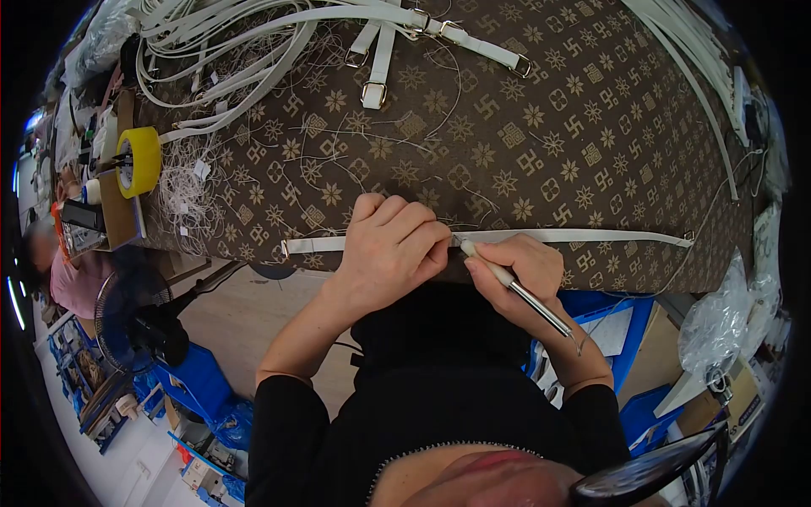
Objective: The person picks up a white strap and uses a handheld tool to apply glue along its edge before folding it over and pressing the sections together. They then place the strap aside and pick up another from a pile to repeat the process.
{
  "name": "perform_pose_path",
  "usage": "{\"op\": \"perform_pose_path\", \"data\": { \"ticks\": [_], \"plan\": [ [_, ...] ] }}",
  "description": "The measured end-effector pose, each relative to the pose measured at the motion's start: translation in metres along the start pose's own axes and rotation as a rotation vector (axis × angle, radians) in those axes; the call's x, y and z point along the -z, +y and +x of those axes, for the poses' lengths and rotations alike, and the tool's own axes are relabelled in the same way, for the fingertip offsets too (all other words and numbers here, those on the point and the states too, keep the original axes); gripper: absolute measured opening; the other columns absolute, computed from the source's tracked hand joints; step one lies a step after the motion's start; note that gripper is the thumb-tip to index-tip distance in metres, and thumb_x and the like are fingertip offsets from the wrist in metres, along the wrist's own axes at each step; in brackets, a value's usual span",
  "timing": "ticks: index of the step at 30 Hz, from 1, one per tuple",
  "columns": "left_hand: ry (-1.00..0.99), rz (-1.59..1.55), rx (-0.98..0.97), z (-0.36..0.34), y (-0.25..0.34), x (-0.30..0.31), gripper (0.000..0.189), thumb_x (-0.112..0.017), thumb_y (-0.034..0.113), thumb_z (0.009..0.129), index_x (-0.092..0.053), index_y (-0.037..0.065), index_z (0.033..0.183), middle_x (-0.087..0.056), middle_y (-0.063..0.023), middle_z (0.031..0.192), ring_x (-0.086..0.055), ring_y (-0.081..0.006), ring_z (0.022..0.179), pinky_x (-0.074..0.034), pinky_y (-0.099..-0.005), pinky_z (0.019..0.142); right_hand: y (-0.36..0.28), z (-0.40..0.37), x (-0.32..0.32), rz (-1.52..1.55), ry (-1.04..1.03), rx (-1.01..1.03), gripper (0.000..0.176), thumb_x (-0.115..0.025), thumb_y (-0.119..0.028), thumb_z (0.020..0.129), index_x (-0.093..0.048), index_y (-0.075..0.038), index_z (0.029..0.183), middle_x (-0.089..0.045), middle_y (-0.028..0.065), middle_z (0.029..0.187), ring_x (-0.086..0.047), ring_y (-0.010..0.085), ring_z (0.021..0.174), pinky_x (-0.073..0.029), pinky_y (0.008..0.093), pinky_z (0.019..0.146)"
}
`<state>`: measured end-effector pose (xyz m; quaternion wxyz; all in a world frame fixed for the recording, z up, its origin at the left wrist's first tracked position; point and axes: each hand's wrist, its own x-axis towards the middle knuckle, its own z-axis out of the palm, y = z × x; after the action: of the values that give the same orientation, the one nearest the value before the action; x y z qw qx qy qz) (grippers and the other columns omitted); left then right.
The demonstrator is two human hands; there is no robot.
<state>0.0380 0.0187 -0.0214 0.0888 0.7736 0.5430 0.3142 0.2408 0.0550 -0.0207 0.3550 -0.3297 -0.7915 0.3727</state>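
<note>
A long white strap [608,237] lies along the near edge of the brown patterned cloth, with a small metal buckle at its left end. My left hand [393,245] is closed over the strap, thumb and fingers pinched together; what they pinch is hidden. A pen-like tool [524,291] with a pale grip and metal shaft is held in my right hand [519,270], its tip close beside my left fingertips at the strap. Loose thread runs across the cloth just beyond my hands.
Bundled white straps [228,51] and buckled ends lie at the back, near yellow tape [139,162] and a thread heap [190,194]. More straps [693,59] hang at right. A fan [139,313] stands left; another person [80,283] is beyond it.
</note>
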Motion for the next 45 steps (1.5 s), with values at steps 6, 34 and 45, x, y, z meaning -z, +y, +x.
{"op": "perform_pose_path", "data": {
  "ticks": [6,34,45],
  "plan": [
    [-0.003,-0.002,0.003,0.001,0.001,0.001,0.023,-0.073,0.005,0.062,-0.062,0.013,0.081,-0.056,0.0012,0.081,-0.054,-0.0159,0.070,-0.036,-0.0314,0.070,0.001,0.000,-0.001,0.000,0.005,0.013,0.023,-0.080,-0.004,0.072,-0.067,-0.003,0.091,-0.067,0.0075,0.071,-0.063,0.0201,0.057,-0.049,0.0286,0.050],
    [-0.036,0.049,0.037,0.001,0.003,0.010,0.021,-0.075,0.009,0.064,-0.064,0.015,0.080,-0.057,0.0031,0.081,-0.054,-0.0158,0.074,-0.036,-0.0328,0.074,-0.005,0.002,0.001,0.042,0.008,-0.061,0.020,-0.080,-0.005,0.074,-0.067,-0.003,0.088,-0.067,0.0082,0.072,-0.064,0.0206,0.057,-0.048,0.0285,0.051],
    [-0.012,0.044,0.022,-0.001,0.002,0.005,0.020,-0.073,0.008,0.062,-0.062,0.016,0.077,-0.056,0.0029,0.081,-0.053,-0.0155,0.073,-0.035,-0.0326,0.073,-0.002,0.002,-0.002,0.014,0.010,-0.024,0.021,-0.080,-0.005,0.073,-0.067,-0.003,0.089,-0.066,0.0084,0.070,-0.063,0.0206,0.056,-0.048,0.0286,0.050]
  ]
}}
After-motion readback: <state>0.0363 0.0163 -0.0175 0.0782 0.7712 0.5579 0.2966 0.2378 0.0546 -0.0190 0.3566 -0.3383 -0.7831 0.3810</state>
